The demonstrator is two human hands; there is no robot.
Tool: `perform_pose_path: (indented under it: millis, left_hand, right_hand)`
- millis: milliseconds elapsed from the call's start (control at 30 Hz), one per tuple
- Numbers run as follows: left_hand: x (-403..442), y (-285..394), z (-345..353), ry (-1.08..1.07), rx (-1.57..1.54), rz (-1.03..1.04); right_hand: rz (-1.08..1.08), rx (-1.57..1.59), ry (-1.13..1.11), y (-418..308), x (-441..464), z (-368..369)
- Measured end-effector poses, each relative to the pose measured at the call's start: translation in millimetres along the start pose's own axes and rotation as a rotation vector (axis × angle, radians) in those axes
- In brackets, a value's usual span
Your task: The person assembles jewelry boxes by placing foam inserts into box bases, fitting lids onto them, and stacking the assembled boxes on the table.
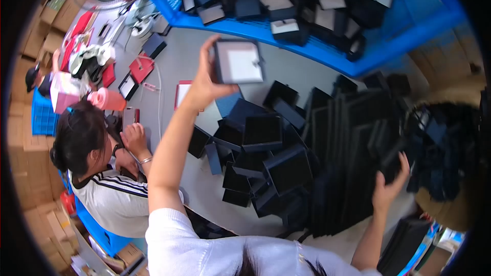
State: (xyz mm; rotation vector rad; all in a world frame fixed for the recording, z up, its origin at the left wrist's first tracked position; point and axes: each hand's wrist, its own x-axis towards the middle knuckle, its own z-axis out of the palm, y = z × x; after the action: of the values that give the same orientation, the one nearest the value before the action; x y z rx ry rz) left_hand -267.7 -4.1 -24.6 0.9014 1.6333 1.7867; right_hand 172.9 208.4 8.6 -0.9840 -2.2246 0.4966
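Raised over the table, my left hand (210,79) grips a small black box (219,62) by its side. A white panel with a small dark mark shows on the box's face. Below it lies a loose heap of black boxes (262,131), several tilted or overlapping. My right hand (389,186) is at the right end of a long row of stacked black box pieces (353,143). Its thumb and fingers are spread on either side of a dark piece, and no firm hold on it shows.
A blue plastic crate (317,53) of black boxes with pale panels stands at the back. At the left sits a co-worker (110,189), near a pink bottle (107,99) and a white cable (159,89). Dark items fill a round container (442,148) at right; cartons (33,174) line the left.
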Motion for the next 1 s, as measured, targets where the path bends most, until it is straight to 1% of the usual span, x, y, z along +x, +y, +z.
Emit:
perform_pose_path:
  millis: [33,67,100,133,200,233,267,300,367,400,433,467,500,533,600,667,700,733,767,800,833,867,900,933,967,1000]
  left_hand:
    - [-15,16,27,-0.094,-0.037,-0.027]
    - [-30,31,54,-0.182,-0.069,-0.023]
    - [-41,46,77,-0.284,-0.056,-0.049]
    - [-53,54,97,-0.356,-0.146,-0.080]
    - [-68,69,132,-0.486,-0.266,-0.110]
    - [-77,76,147,-0.539,-0.301,-0.122]
    - [-85,76,159,-0.563,-0.153,0.006]
    - [-90,80,165,-0.543,-0.044,0.080]
    - [-104,84,173,-0.603,-0.377,-0.022]
    - [-110,86,179,-0.574,-0.422,-0.149]
    - [-117,88,184,-0.542,-0.464,-0.282]
    - [-119,83,195,-0.456,-0.573,-0.253]
    - [-123,82,195,-0.483,-0.589,-0.316]
    - [-128,83,198,-0.467,-0.636,-0.343]
    - [-131,78,203,-0.457,-0.676,-0.373]
    - [-128,64,203,-0.353,-0.261,-0.159]
    - [-128,66,202,-0.348,-0.253,-0.168]
    - [-127,70,200,-0.334,-0.219,-0.248]
    - [-122,80,199,-0.316,-0.186,-0.328]
    - [-116,94,192,-0.330,-0.146,-0.374]
    - [-107,102,180,-0.418,0.016,-0.357]
    - [-97,101,162,-0.552,0.059,-0.308]
    - [-84,99,143,-0.686,0.103,-0.253]
    - [-60,93,125,-0.638,0.348,-0.126]
    - [-27,81,109,-0.583,0.589,-0.001]
    - [9,61,98,-0.377,0.442,-0.215]
  right_hand:
    - [-0.104,0.039,-0.068,-28,13,6]
    - [-0.218,0.150,-0.076,-52,23,16]
    - [-0.288,0.190,-0.143,-77,31,18]
    - [-0.410,0.220,-0.145,-97,38,23]
    - [-0.566,0.230,-0.243,-119,42,25]
    - [-0.629,0.120,-0.341,-128,42,21]
    - [-0.649,0.067,-0.377,-135,34,18]
    - [-0.672,0.015,-0.413,-136,28,14]
    - [-0.642,0.032,-0.432,-125,19,7]
    - [-0.622,0.059,-0.459,-119,15,2]
    - [-0.590,0.172,-0.421,-117,8,-1]
    - [-0.580,0.203,-0.372,-113,0,-2]
    - [-0.575,0.237,-0.323,-110,-7,-3]
    - [-0.584,0.214,-0.280,-110,-11,-3]
    - [-0.588,0.297,-0.312,-104,-18,4]
    - [-0.582,0.362,-0.327,-98,-24,13]
    - [-0.561,0.499,-0.325,-94,-27,16]
    - [-0.543,0.636,-0.322,-91,-26,19]
    - [-0.574,0.599,-0.217,-81,-15,15]
    - [-0.511,0.538,-0.111,-72,-2,7]
    - [-0.462,0.411,-0.096,-54,14,-2]
    - [-0.424,0.254,-0.095,-36,29,-8]
    - [-0.368,0.092,-0.151,-9,41,-9]
    - [-0.286,0.045,-0.222,24,51,-6]
    - [-0.172,0.121,-0.330,57,57,-2]
    - [-0.146,0.098,-0.401,84,58,2]
